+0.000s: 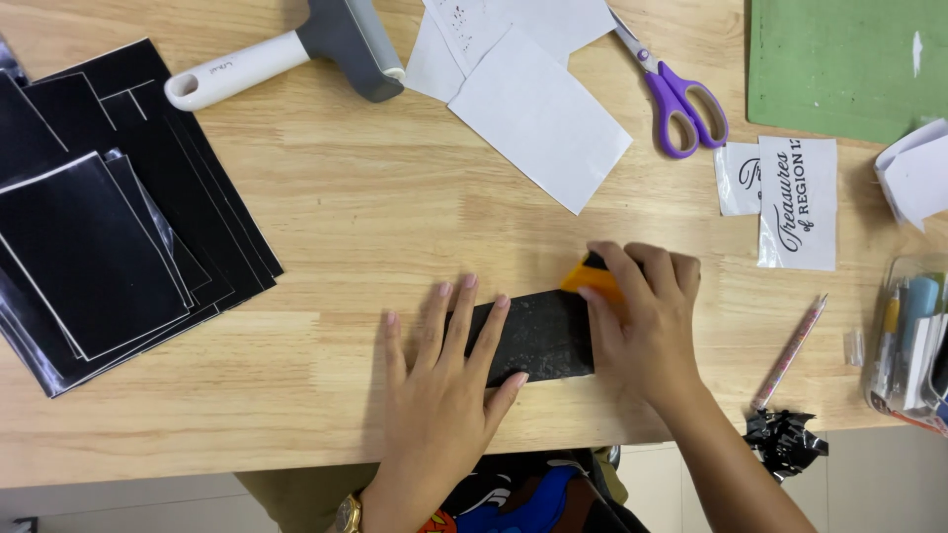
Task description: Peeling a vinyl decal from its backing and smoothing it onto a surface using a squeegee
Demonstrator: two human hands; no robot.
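Left hand [434, 390] lies flat, fingers spread, on the black sheet [538, 336] near the table's [346, 217] near edge; right hand [647, 326] pinches an orange scraper [590, 278] – a slip could crease it.

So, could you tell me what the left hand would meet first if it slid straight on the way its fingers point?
Past the black sheet under the left hand, probably the white paper rectangle; bare wooden table lies between.
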